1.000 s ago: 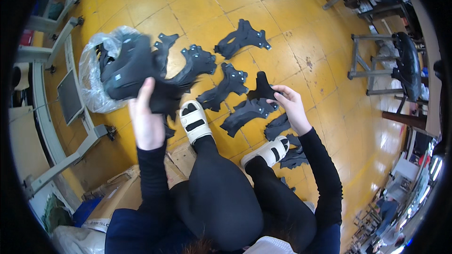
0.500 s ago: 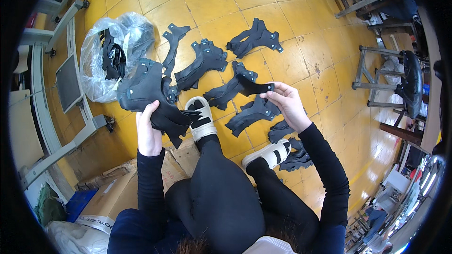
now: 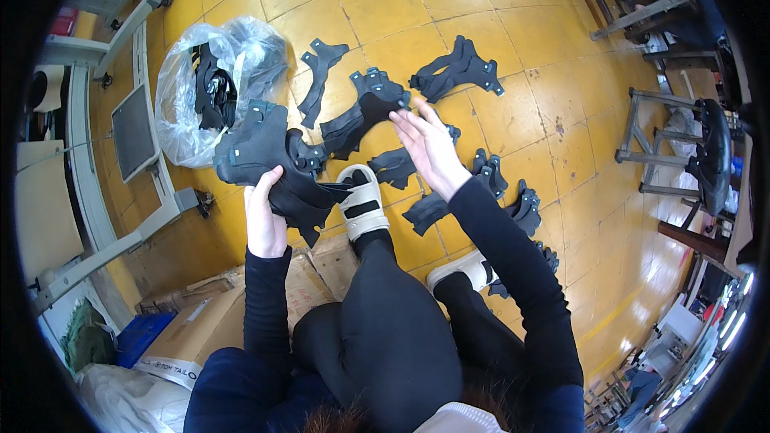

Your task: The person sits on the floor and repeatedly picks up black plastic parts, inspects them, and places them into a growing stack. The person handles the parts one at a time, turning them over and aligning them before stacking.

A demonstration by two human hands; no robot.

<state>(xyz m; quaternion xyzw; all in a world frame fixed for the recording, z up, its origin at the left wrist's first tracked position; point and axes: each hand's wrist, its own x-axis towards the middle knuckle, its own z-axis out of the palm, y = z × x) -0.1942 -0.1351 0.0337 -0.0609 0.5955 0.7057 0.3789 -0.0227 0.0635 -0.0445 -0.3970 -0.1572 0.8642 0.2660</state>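
My left hand (image 3: pixel 266 215) is closed around a thick bundle of black cut fabric pieces (image 3: pixel 255 148), its thumb on top. The pieces have small pale tags on their tabs, and some strips hang down toward my left foot. My right hand (image 3: pixel 429 144) is stretched out with its fingers apart. Close to its fingertips, a single black fabric piece (image 3: pixel 378 110) lies over a pile of similar pieces (image 3: pixel 343 130); whether a fingertip still touches it I cannot tell. Below the right hand is another small pile (image 3: pixel 393 167), partly covered by it.
More black piles lie on the yellow tiled floor: one far (image 3: pixel 459 68), one by my right foot (image 3: pixel 525 208). A clear plastic bag (image 3: pixel 180 108) with black pieces stands left, beside a metal frame (image 3: pixel 148 224). Cardboard boxes (image 3: pixel 192 333) sit near left, stools (image 3: pixel 710 148) at right.
My right hand has moved left and away from me, carrying the single black piece over to the middle pile, and its fingers have spread. My left hand still grips the bundle. The view has shifted slightly.
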